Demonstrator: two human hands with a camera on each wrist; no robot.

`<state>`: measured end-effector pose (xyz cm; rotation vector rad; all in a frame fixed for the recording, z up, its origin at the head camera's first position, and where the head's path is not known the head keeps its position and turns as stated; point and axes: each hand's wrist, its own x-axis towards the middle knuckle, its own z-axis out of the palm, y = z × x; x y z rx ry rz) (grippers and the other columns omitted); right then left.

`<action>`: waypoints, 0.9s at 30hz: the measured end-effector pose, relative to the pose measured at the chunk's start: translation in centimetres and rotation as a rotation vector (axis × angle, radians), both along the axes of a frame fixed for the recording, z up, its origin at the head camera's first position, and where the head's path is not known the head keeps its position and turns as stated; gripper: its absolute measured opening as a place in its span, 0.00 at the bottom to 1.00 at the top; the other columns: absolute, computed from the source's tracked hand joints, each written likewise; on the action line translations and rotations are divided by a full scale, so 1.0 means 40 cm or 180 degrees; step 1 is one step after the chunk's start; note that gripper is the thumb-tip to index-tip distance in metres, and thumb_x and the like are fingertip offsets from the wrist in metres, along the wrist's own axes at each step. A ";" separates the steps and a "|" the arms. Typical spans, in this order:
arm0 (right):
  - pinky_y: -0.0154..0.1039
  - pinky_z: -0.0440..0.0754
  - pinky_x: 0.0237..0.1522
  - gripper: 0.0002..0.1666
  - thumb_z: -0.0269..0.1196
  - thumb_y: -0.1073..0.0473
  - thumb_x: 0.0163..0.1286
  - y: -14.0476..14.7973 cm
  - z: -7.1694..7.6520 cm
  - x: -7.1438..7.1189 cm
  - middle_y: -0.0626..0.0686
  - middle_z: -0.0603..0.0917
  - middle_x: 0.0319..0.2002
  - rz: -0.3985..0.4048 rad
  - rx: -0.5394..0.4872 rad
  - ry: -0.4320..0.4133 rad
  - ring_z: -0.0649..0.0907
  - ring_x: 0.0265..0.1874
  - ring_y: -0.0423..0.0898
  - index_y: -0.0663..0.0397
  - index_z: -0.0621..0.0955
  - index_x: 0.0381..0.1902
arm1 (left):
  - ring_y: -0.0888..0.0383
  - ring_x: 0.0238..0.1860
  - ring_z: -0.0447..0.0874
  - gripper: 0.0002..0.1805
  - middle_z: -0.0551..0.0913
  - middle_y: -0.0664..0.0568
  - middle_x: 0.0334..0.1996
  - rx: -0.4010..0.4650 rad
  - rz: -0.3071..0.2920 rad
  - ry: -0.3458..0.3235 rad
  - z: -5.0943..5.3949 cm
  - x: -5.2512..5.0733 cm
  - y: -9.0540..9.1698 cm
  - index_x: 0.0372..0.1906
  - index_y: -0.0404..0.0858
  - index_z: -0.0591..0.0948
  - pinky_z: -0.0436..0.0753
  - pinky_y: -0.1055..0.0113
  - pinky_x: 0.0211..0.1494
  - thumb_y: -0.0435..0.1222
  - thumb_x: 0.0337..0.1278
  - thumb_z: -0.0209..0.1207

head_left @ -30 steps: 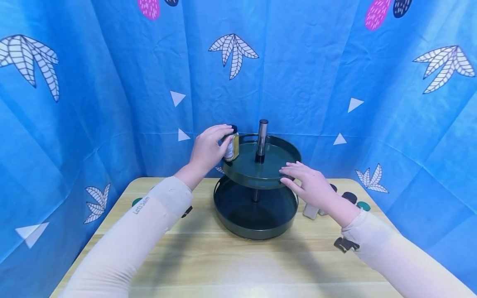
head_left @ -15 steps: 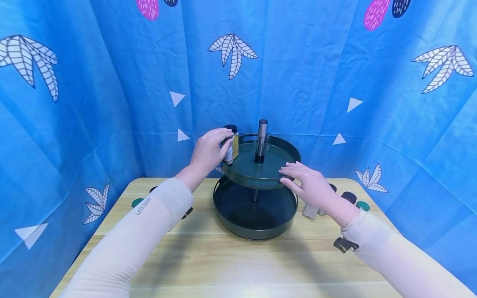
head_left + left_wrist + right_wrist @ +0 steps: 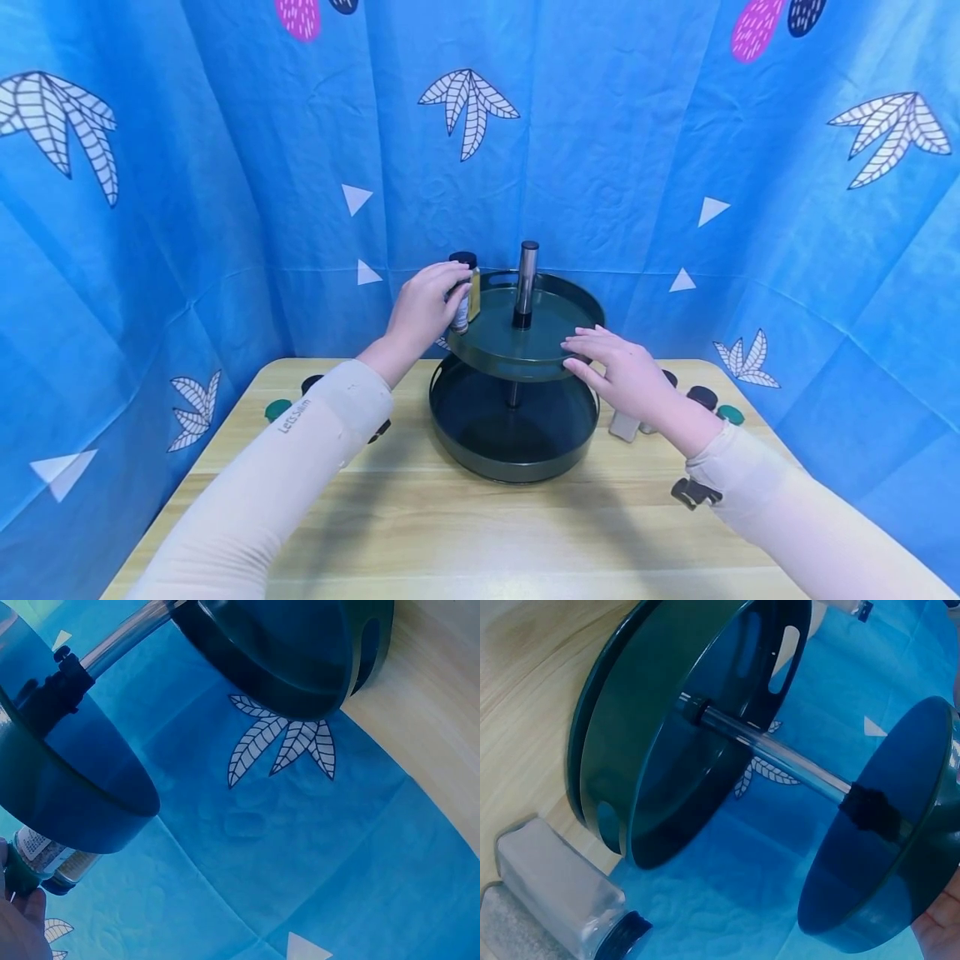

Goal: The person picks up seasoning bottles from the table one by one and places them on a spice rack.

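My left hand [image 3: 427, 302] grips a small labelled spice jar [image 3: 461, 317] at the left rim of the dark green two-tier tray's upper tier [image 3: 555, 317]. Its green cap [image 3: 21, 876] sits between my fingers in the left wrist view. Right behind it stands a second jar [image 3: 475, 293], black-capped with yellowish contents, on the same tier. My right hand [image 3: 626, 371] lies with extended fingers at the front right rim of that tier; in the right wrist view part of the hand [image 3: 941, 922] shows beneath the tier.
The lower tier [image 3: 517, 433] stands on the wooden table [image 3: 480, 533]. To its right are several jars, among them a black-capped jar [image 3: 702, 397] and one with a green cap [image 3: 730, 414]. More caps, a green one [image 3: 277, 408] included, show at left. A blue curtain [image 3: 600, 167] surrounds the table.
My left hand has moved slightly down, bringing the labelled jar lower and nearer the front; more of the black-capped jar shows behind it. My right hand stays at the rim.
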<state>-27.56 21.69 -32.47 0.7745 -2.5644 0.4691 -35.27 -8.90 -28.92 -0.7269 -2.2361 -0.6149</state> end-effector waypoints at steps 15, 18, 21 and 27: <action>0.61 0.70 0.65 0.23 0.64 0.49 0.72 0.000 0.004 -0.004 0.59 0.81 0.61 0.0034 0.0009 0.0063 0.73 0.67 0.61 0.53 0.83 0.59 | 0.52 0.63 0.77 0.17 0.82 0.50 0.60 -0.0054 0.0190 -0.0201 0.013 -0.007 -0.008 0.59 0.40 0.83 0.76 0.56 0.65 0.39 0.69 0.62; 0.61 0.70 0.65 0.23 0.64 0.49 0.72 0.001 0.003 -0.005 0.60 0.81 0.61 0.0038 0.0012 0.0074 0.74 0.67 0.62 0.53 0.83 0.59 | 0.52 0.63 0.77 0.18 0.82 0.50 0.60 -0.0085 0.0197 -0.0222 0.014 -0.006 -0.008 0.60 0.40 0.83 0.77 0.56 0.65 0.38 0.68 0.62; 0.62 0.70 0.64 0.23 0.65 0.49 0.71 0.001 0.002 -0.005 0.60 0.81 0.61 0.0043 0.0009 0.0067 0.74 0.66 0.62 0.54 0.83 0.59 | 0.51 0.64 0.77 0.18 0.82 0.50 0.60 -0.0085 0.0198 -0.0233 0.014 -0.005 -0.008 0.60 0.40 0.83 0.77 0.56 0.65 0.39 0.68 0.62; 0.62 0.70 0.64 0.23 0.65 0.48 0.71 0.000 -0.002 -0.005 0.60 0.81 0.61 0.0027 0.0011 0.0033 0.74 0.66 0.62 0.53 0.83 0.59 | 0.51 0.64 0.77 0.18 0.81 0.50 0.61 -0.0083 0.0198 -0.0233 0.010 -0.002 -0.009 0.60 0.41 0.82 0.77 0.56 0.65 0.39 0.68 0.62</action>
